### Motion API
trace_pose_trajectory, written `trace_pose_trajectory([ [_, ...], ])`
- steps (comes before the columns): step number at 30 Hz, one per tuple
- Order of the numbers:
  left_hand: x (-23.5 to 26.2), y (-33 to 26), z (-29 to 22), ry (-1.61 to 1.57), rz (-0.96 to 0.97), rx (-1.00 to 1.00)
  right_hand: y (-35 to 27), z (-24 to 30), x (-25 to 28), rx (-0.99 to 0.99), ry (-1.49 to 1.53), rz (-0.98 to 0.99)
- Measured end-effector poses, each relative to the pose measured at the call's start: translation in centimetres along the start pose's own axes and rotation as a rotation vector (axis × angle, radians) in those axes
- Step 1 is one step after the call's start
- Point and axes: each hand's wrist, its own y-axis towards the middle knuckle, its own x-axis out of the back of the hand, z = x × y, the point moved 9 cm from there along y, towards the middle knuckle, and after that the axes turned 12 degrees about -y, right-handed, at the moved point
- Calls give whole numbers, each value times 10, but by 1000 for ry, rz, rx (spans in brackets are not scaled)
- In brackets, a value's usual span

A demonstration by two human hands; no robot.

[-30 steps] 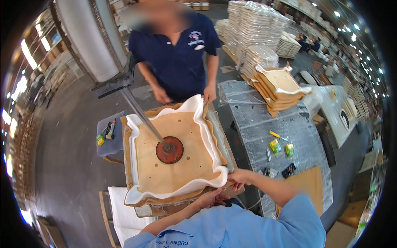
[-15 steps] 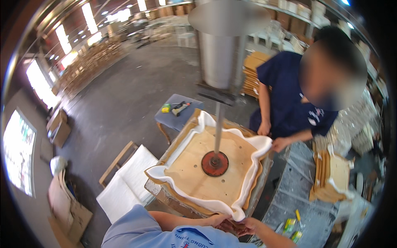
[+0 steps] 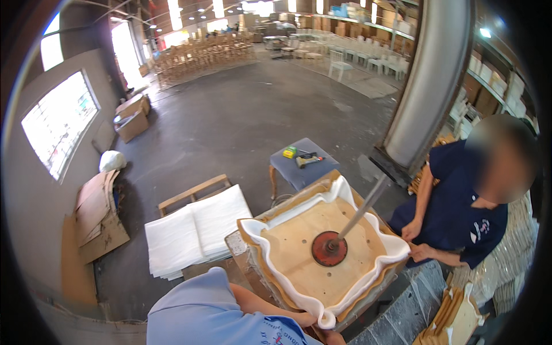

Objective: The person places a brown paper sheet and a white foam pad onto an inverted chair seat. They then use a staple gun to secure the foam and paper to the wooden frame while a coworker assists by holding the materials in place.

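A wooden seat board [image 3: 288,244] with several small holes lies flat on a stand, with white padding [image 3: 326,318] and a brown layer curling up around its edges. A red disc [image 3: 329,248] on a metal rod [image 3: 363,207] presses on the board's middle. At the near corner my left hand [image 3: 307,319] is closed on the padding's rolled edge, its fingers partly hidden. My right hand [image 3: 332,338] is beside it below the same corner, cut off by the lower edge; its fingers do not show clearly. A co-worker's hands [image 3: 421,252] hold the far right corner.
A thick metal cylinder [image 3: 425,86] rises above the rod. Behind the stand, a blue stool [image 3: 302,172] carries a staple gun [image 3: 309,160] and a small yellow-green box [image 3: 289,152]. White sheets [image 3: 195,230] are stacked at left. More padded boards [image 3: 445,319] lie at lower right.
The view has swung left, so the stand and co-worker appear farther right. My hands stay at the near corner, where the white padding now curls over. The co-worker's hands remain at the far corner.
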Motion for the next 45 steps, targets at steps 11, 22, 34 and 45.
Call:
trace_pose_trajectory([
  [11,4,10,6,-24,-75,-168,-4,36,-10,222,-357,-142],
  [22,9,-8,-10,337,5,-335,-69,29,-24,209,-122,-313],
  [34,375,-267,-117,71,-1201,-949,-59,11,-47,124,138,-345],
  [45,390,-158,-249,821,-344,-270,-73,-3,-48,167,379,-801],
])
